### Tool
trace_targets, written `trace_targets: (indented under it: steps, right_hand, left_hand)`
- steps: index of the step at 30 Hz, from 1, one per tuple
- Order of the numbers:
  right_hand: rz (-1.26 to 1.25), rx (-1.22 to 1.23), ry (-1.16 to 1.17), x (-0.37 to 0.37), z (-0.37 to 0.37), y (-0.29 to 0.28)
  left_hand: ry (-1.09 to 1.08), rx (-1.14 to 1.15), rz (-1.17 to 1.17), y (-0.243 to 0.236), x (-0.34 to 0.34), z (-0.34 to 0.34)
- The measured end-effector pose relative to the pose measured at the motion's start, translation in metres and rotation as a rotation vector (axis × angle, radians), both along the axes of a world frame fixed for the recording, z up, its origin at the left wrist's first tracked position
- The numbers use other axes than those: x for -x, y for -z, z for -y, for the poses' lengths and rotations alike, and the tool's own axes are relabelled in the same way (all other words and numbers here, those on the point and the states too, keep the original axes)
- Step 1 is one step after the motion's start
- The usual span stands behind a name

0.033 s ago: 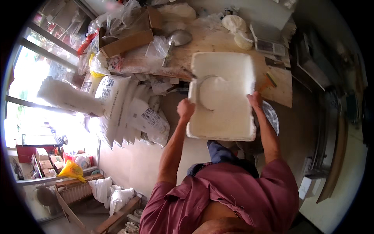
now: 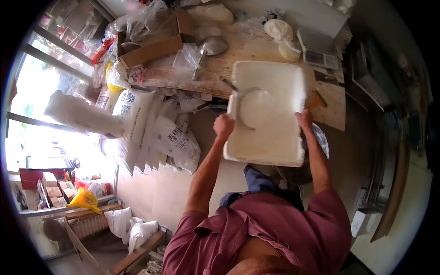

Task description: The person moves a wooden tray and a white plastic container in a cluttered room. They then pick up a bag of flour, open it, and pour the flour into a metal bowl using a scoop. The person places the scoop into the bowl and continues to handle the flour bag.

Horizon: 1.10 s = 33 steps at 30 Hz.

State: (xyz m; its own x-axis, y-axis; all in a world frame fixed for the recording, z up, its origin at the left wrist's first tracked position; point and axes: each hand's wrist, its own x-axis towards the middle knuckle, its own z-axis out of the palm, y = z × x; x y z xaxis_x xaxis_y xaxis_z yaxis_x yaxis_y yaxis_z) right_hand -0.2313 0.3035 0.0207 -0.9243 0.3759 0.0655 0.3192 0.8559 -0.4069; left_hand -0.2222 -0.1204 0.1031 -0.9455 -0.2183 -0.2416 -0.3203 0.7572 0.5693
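Observation:
A large white rectangular tub (image 2: 266, 140) with worn edges is held out in front of me, over the near edge of a wooden worktable (image 2: 250, 48). My left hand (image 2: 224, 125) grips its left side and my right hand (image 2: 304, 119) grips its right side. A faint curved mark shows inside the tub. A dark stick-like thing (image 2: 227, 83) shows beside its upper left corner, and an orange-and-green tool (image 2: 322, 98) lies on the table to its right. Part of a round metallic container (image 2: 321, 139) shows behind the tub at the right.
Stacked white sacks (image 2: 133, 128) stand left of the table. A cardboard box (image 2: 149, 52), plastic bags and a metal scoop (image 2: 214, 45) lie on the tabletop. Dark equipment (image 2: 371, 78) lines the right wall. More sacks (image 2: 140, 236) lie by a wooden frame at the lower left.
The tub and both of my hands have shifted a little to the right; the grip on the tub looks the same.

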Motion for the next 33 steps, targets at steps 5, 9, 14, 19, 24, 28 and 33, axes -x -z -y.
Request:
trace_targets:
  steps: [5, 9, 14, 19, 24, 28, 33]
  right_hand:
    - [0.188, 0.135, 0.271, 0.065, -0.049, -0.026]
    - [0.154, 0.167, 0.41, 0.098, -0.073, -0.028]
    - [0.097, 0.213, 0.452, 0.097, -0.103, 0.013]
    - [-0.049, 0.023, 0.398, 0.086, -0.088, -0.001]
    - [-0.43, -0.255, 0.508, 0.08, 0.015, -0.11]
    - [-0.385, -0.077, 0.358, 0.123, 0.161, -0.182]
    - [-0.201, 0.291, -0.014, 0.196, 0.298, -0.166]
  left_hand:
    - [0.131, -0.01, 0.009, 0.014, 0.118, -0.068]
    - [0.258, -0.088, 0.016, 0.034, 0.194, -0.104]
    - [0.225, -0.628, 0.017, 0.076, 0.26, -0.059]
    - [-0.095, 0.2, -0.343, 0.101, 0.343, 0.124]
    - [-0.092, 0.015, -0.335, 0.148, 0.452, 0.218]
    - [0.052, 0.121, -0.294, 0.199, 0.549, 0.228]
    - [0.204, 0.196, -0.517, 0.207, 0.708, 0.246]
